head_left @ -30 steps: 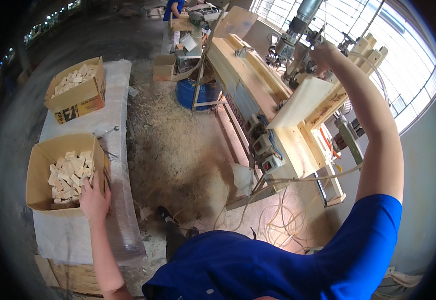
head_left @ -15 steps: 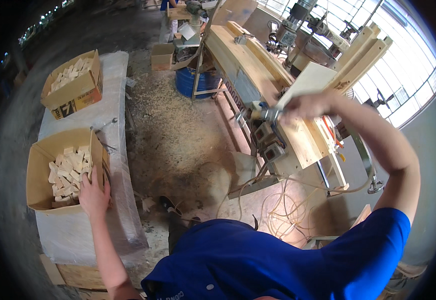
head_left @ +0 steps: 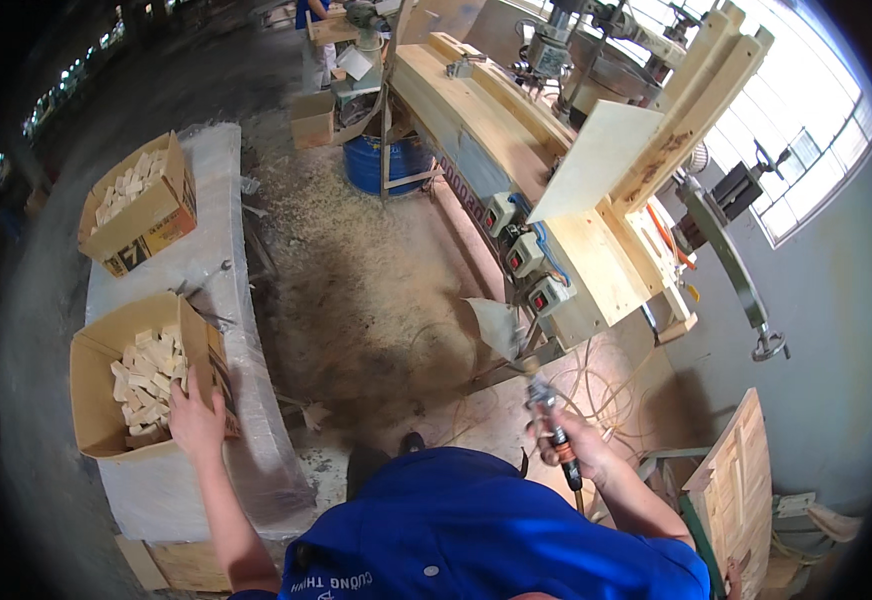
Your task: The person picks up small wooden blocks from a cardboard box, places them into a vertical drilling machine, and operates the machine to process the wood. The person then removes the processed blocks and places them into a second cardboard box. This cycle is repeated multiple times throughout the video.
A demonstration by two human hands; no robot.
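Observation:
My left hand lies over the near right corner of an open cardboard box, its fingers stretched toward small pale wooden blocks heaped inside. Whether its fingertips touch a block is not clear. In front of my body on the right, my right hand is closed round a slim air tool with a black and orange body, a silver front and a tan tip. A thin hose leaves its rear end. The tool points away from me, a little above the floor.
Behind the near box stands a second box of wooden blocks on the plastic-wrapped surface. A wooden workbench with switch boxes and a white panel runs along the right. Hoses coil on the floor; a blue drum stands farther off.
My right hand has come down from above the workbench toward my body, still holding the air tool. My left hand stays at the near box. The view has shifted slightly.

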